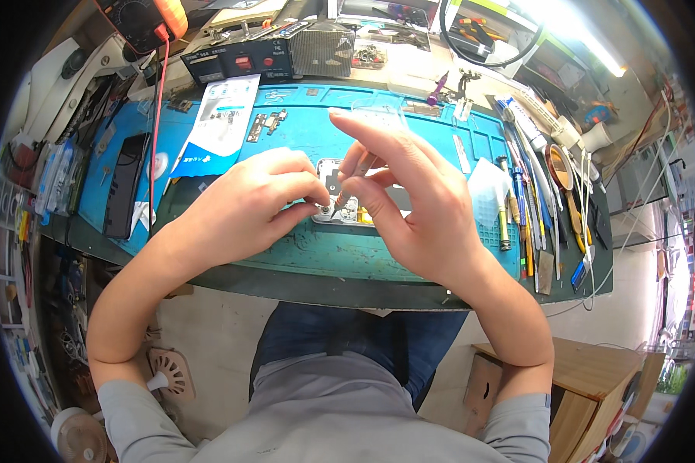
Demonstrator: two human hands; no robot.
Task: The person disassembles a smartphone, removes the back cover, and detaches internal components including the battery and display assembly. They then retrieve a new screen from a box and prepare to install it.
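Observation:
An opened smartphone (pixel 330 171) lies on the blue-green work mat (pixel 316 255), its inner parts showing and its middle hidden by my right hand. At its lower left corner, my left hand (pixel 259 202) has thumb and fingers closed together on the phone's edge. Over the right part of the phone is my right hand (pixel 421 197), pinching a small, slim screwdriver (pixel 340 202) between thumb and fingers. Its tip points down into the phone near my left fingertips. My right index finger stretches out above, off the tool.
Small metal phone parts (pixel 267 123) and a white-and-blue sheet (pixel 222 116) lie behind my left hand. A dark phone (pixel 127 185) is at the left. Many hand tools (pixel 529 208) line the right side. A black power unit (pixel 239 63) and an orange-edged multimeter (pixel 135 21) stand behind.

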